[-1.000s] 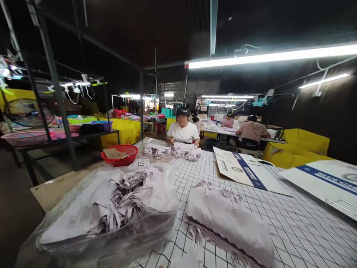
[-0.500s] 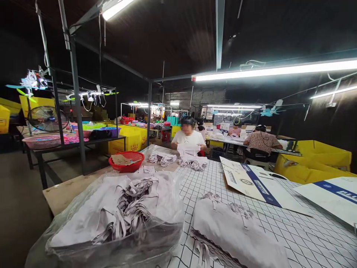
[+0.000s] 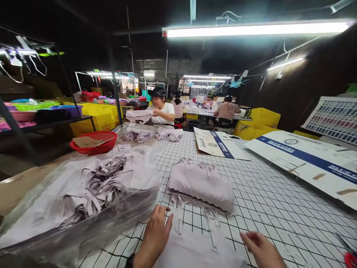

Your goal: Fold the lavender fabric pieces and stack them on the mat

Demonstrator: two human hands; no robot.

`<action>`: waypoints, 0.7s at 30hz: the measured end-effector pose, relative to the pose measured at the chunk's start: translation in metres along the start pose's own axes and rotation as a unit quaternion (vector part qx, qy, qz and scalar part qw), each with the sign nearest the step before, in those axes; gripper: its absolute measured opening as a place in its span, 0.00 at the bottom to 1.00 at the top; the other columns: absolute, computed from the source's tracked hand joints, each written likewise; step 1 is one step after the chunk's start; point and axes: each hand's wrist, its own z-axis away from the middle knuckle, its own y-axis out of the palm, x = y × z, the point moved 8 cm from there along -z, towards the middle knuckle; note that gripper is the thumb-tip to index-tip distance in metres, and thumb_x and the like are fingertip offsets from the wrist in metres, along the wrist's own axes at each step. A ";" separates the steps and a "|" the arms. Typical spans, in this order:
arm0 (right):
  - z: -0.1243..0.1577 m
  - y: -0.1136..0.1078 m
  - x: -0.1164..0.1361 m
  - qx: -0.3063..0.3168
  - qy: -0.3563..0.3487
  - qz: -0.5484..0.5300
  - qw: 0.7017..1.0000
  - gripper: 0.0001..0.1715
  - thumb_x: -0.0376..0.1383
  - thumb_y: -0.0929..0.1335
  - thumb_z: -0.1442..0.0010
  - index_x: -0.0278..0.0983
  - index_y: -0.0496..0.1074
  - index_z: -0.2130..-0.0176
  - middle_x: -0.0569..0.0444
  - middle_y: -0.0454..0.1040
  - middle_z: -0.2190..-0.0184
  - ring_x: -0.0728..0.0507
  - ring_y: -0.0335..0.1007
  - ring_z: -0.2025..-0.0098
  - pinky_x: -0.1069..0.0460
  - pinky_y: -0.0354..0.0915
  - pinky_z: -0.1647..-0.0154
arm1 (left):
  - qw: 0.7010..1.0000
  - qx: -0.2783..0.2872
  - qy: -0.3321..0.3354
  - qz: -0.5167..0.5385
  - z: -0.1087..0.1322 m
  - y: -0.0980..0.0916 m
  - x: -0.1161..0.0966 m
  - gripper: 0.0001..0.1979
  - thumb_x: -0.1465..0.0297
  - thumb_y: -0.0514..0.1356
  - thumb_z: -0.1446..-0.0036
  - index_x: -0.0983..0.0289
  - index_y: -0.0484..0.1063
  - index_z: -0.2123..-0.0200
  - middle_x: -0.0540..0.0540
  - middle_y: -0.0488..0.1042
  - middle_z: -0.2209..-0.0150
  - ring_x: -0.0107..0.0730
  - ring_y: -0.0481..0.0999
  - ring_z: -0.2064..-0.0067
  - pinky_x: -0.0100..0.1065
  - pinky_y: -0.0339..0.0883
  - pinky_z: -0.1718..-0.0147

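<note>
A pale lilac strappy top (image 3: pixel 199 249) lies flat on the grid-patterned table (image 3: pixel 267 193) right in front of me, its thin straps pointing away. My left hand (image 3: pixel 156 230) is over its left edge beside a strap, thumb apart from the bent fingers. To the right of the top, my right hand (image 3: pixel 262 247) hovers with loosely curled fingers and nothing visible in them. Just beyond lies a stack of folded tops (image 3: pixel 200 184) with scalloped hems. On the left, a clear plastic bag (image 3: pixel 134 208) lies spread around a heap of similar tops (image 3: pixel 103 182).
Red-handled scissors (image 3: pixel 350 257) lie at the right edge. Printed cardboard sheets (image 3: pixel 306 152) cover the table's far right. A red basket (image 3: pixel 93 143) stands behind the bag. Across the table a person (image 3: pixel 164 111) holds up a garment, near small garment piles (image 3: pixel 167 134).
My view has turned right and down. Both my hands and the flat top have come into view. The person opposite has raised a garment to one side.
</note>
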 end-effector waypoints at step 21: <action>-0.074 0.017 0.091 -0.105 -0.004 0.079 0.991 0.22 0.48 0.56 0.41 0.37 0.67 0.57 0.45 0.69 0.53 0.38 0.68 0.56 0.47 0.59 0.64 | 0.939 -0.073 -0.219 0.256 -0.159 0.041 0.041 0.19 0.60 0.55 0.46 0.70 0.73 0.58 0.58 0.78 0.65 0.32 0.76 0.66 0.29 0.66 0.67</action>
